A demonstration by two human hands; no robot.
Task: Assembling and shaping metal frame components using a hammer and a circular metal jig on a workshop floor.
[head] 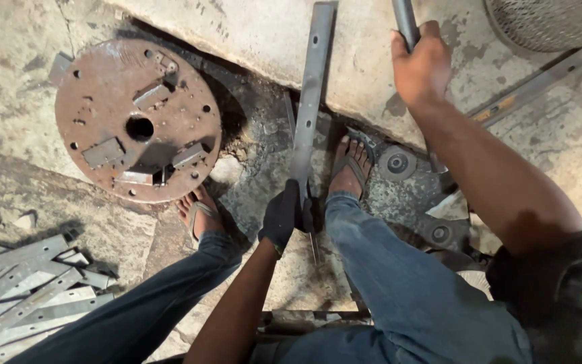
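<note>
My left hand (283, 216), in a black glove, grips the near end of a long flat steel bar (310, 94) with holes along it. The bar runs away from me, its far end resting on a raised concrete slab (250, 34). My right hand (420, 64), bare, is closed around a dark round metal rod (404, 20) that rises out of the top of the picture. My sandalled feet (350, 165) stand either side of the bar on the dirty floor.
A rusty round steel plate (102, 94) with welded blocks and holes lies at left. Several flat steel strips (25, 296) are piled at lower left. Small grinding discs (397, 163) lie by my right foot. A mesh cylinder (554, 20) sits top right.
</note>
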